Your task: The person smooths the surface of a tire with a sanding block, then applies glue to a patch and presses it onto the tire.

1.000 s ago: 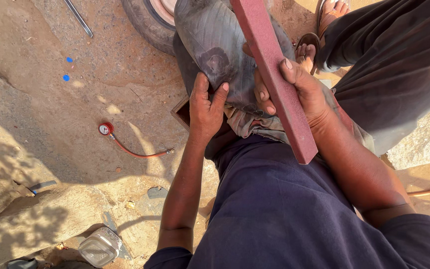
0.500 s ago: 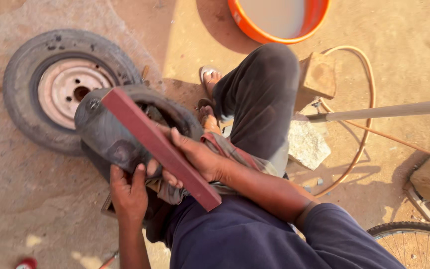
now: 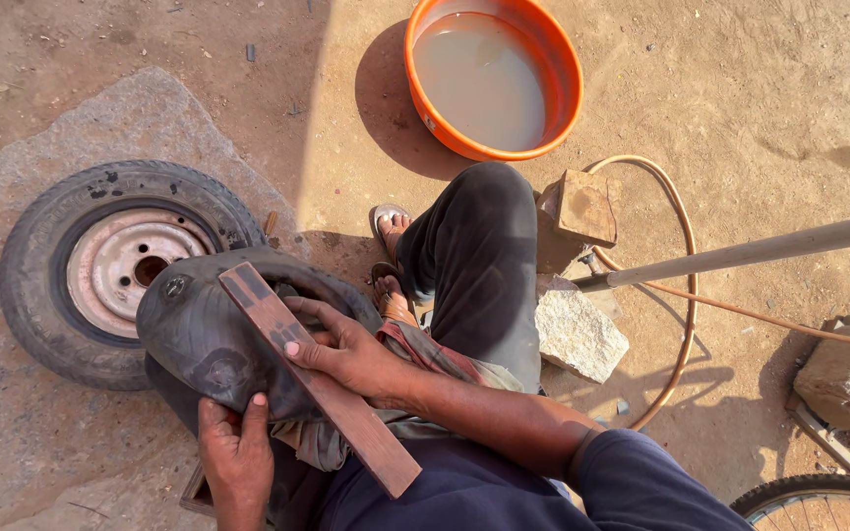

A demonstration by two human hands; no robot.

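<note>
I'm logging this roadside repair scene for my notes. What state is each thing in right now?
Left hand: gripping the inner tube's near edge.
Right hand: holding the wooden bar.
Wooden bar: laid slanted across the tube.
Inner tube: deflated, draped over the lap.
Orange basin: holding murky water.
Wheel: flat on the stone slab.
Hose: looped on the ground.

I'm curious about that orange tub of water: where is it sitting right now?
The tub sits on the dirt at the top centre of the head view, just beyond the person's bent knee, up and right of the wheel, with a wooden block nearby.
</note>
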